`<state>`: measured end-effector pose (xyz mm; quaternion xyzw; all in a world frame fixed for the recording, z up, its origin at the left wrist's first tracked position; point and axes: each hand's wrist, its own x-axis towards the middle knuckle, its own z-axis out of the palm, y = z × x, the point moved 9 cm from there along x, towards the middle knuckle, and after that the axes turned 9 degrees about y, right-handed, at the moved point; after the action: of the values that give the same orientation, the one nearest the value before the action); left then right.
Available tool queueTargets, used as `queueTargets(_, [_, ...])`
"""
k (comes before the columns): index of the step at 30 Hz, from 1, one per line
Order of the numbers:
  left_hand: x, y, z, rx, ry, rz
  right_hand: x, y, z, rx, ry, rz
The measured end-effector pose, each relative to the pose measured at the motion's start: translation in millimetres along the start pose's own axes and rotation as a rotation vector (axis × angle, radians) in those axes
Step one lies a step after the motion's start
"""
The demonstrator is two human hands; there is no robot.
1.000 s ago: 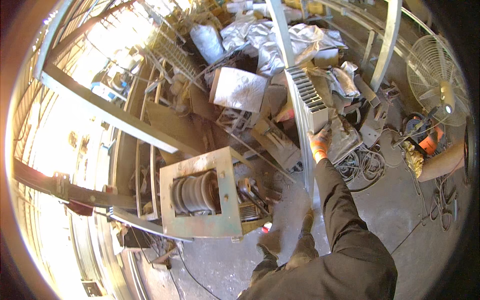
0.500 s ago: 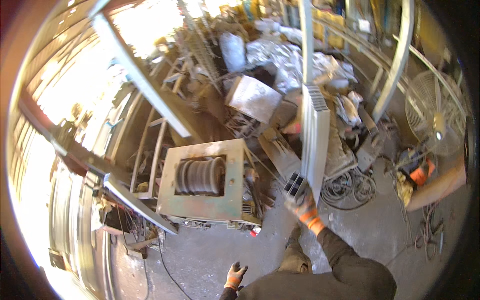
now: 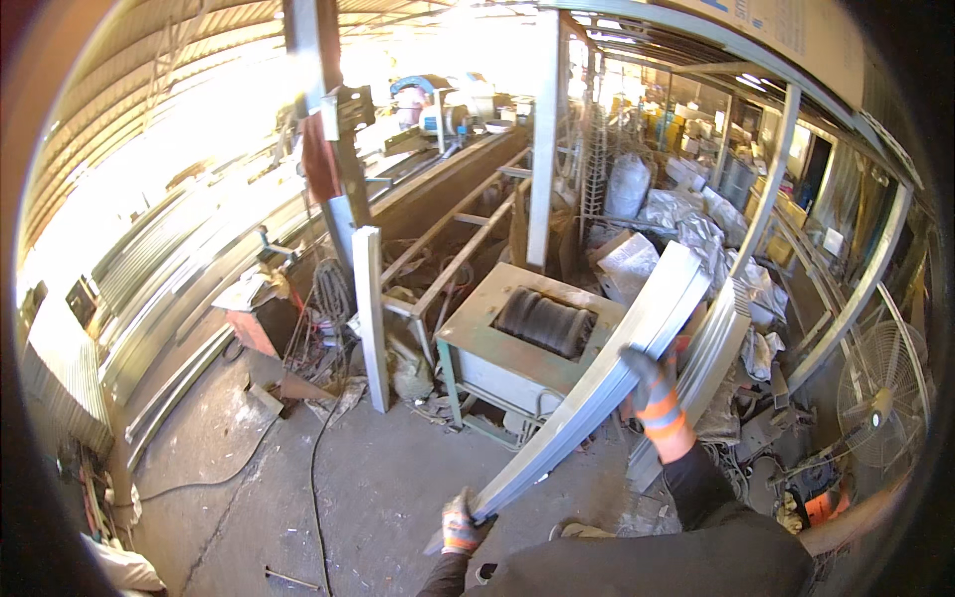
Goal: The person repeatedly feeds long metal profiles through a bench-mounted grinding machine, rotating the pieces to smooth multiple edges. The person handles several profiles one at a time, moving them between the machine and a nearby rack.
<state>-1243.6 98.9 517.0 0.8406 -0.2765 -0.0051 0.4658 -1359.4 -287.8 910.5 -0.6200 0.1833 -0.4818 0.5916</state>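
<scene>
A long silver metal profile [image 3: 587, 383] slants across in front of me, its lower end near my body and its upper end leaning away to the right. My left hand [image 3: 463, 525], in a grey and orange work glove, is closed around its lower end. Farther up, my right hand [image 3: 657, 396], gloved alike, grips the profile's right side; its fingertips are partly hidden. More ribbed metal profiles [image 3: 714, 353] stand leaning just right of that hand. Beyond the held piece is a pale box-shaped machine [image 3: 468, 323] with a dark grooved roller [image 3: 545, 320] in its top opening.
A short upright metal post [image 3: 369, 318] stands left of the machine. A black cable [image 3: 314, 468] crosses the concrete floor. Long profiles [image 3: 164, 259] lie stacked at the left. To the right are a large fan [image 3: 883, 393] and silvery wrapped bundles [image 3: 686, 214].
My view has swung and lifted. The profile my right hand held at its bottom end is now tilted across me. My left hand, earlier free with fingers apart, has taken hold of the lower end.
</scene>
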Motion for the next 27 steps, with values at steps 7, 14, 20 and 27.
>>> queueTargets(7, [-112, -28, -235, 0.676, 0.413, 0.211, 144, 62, 14, 0.466, 0.147, 0.182])
queueTargets(14, [-79, -9, -245, 0.551, 0.007, -0.226, 243, 193, 23, 0.416, 0.122, 0.285])
queueTargets(20, [108, 74, -230, 0.354, -0.097, -0.280, 149, 326, 124, 0.719, 0.057, 0.499])
queueTargets(27, [236, 105, -127, 0.170, -0.099, -0.044, 8, 374, 238, 1.140, 0.198, 0.802])
